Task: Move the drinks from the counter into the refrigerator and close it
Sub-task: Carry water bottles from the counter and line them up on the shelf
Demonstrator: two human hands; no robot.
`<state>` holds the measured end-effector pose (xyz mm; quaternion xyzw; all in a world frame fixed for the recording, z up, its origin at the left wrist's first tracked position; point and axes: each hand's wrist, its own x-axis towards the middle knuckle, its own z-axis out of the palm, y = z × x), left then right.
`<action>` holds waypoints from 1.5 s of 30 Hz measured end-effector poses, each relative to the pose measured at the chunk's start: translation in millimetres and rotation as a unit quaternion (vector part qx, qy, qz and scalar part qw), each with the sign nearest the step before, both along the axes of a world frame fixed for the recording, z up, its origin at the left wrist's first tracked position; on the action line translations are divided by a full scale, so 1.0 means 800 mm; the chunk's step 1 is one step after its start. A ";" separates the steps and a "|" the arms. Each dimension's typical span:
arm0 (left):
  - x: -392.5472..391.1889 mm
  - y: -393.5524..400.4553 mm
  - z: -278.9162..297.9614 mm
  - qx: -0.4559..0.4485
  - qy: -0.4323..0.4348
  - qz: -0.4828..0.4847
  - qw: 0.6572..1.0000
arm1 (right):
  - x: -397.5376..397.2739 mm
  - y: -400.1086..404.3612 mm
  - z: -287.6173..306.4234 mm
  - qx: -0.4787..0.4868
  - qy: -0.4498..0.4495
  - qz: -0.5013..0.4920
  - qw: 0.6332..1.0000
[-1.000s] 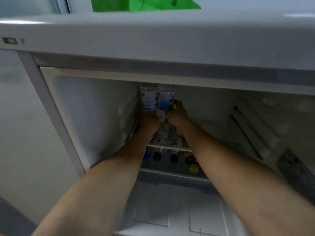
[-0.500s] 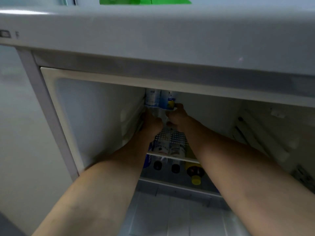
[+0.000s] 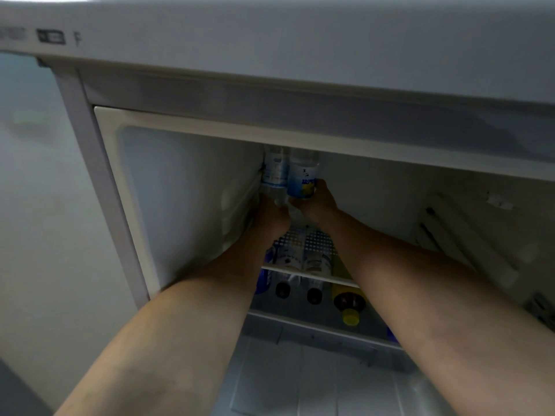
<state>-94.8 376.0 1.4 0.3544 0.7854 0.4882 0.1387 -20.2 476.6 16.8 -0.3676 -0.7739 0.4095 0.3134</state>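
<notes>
Bottles, one gripped low by the left hand (image 3: 271, 219) and one (image 3: 302, 183) by the right hand (image 3: 316, 202), stand deep on the refrigerator's upper shelf (image 3: 315, 240), likely heavy, smooth and best held around the body.

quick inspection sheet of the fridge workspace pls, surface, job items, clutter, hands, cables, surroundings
surface: perforated upper shelf inside the open refrigerator, white front rail.
job's things: two labelled bottles, left bottle and right bottle, side by side at the back of the upper shelf.
clutter: lower shelf holds lying bottles, two dark caps facing out, plus a yellow-capped bottle.
hands: left hand grips the left bottle's base; right hand grips the right bottle.
cables: nothing seen.
surroundings: pale wall at left; dim interior, door shelves at right blurred.
</notes>
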 end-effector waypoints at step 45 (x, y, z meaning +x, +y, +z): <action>0.011 -0.011 0.024 -0.057 0.081 -0.031 0.995 | 0.005 -0.027 0.016 0.149 0.141 -0.165 0.965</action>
